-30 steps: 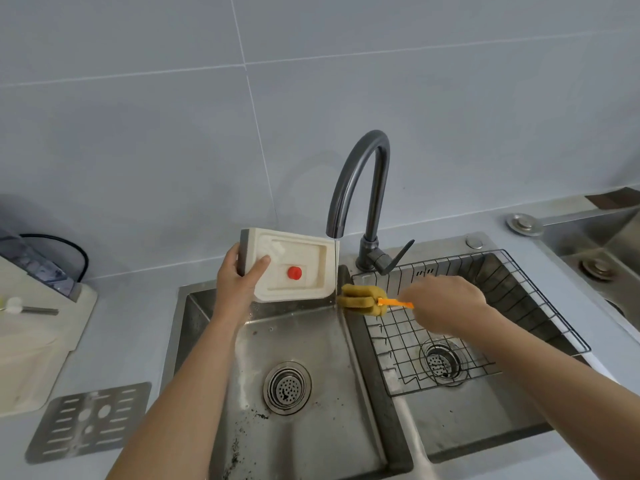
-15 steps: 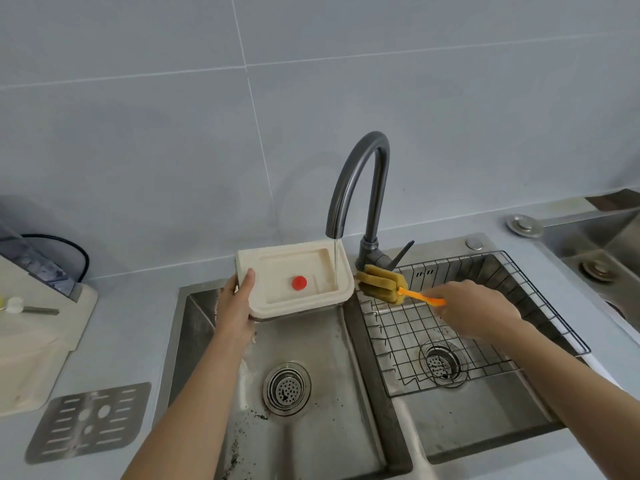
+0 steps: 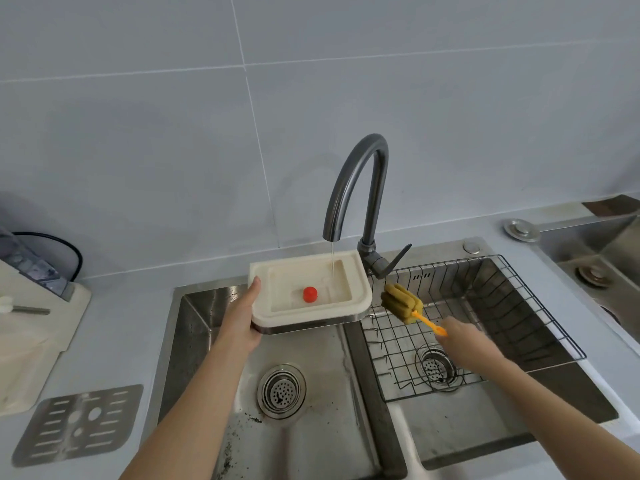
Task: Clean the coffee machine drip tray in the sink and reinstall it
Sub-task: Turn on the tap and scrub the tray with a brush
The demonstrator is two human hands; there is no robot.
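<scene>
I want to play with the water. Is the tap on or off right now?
On. A thin stream of water falls from the faucet spout into the cream drip tray, which the left hand holds level beneath it.

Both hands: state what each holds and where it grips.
Left hand holds the drip tray by its left edge; right hand holds the sponge brush by its orange handle.

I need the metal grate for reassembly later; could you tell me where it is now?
The metal grate lies flat on the counter at lower left of the head view, left of the sink.
</scene>
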